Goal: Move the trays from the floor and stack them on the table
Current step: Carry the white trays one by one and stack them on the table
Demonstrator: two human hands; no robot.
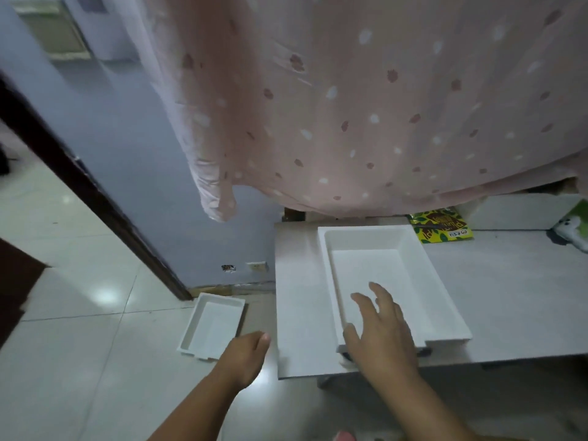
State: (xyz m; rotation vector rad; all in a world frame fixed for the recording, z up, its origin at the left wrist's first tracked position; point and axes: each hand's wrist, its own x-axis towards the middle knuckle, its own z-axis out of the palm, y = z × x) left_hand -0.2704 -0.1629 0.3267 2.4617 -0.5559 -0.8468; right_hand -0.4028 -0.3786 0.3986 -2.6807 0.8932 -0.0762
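Observation:
A white rectangular tray [426, 268] sits on the low white table [509, 300], its open side up. My right hand [378, 332] lies over the tray's near left corner with fingers spread and straight, reaching into it. A second white tray [211, 326] lies on the tiled floor left of the table, close to the wall. My left hand [245, 354] hovers between the table's edge and the floor tray; its fingers look curled under and hold nothing that I can see.
A pink spotted cloth [350, 106] hangs over the table's far side. A green and yellow snack packet [440, 229] and a white box [521, 211] stand at the table's back. A dark door frame [95, 192] runs along the left by the blue wall.

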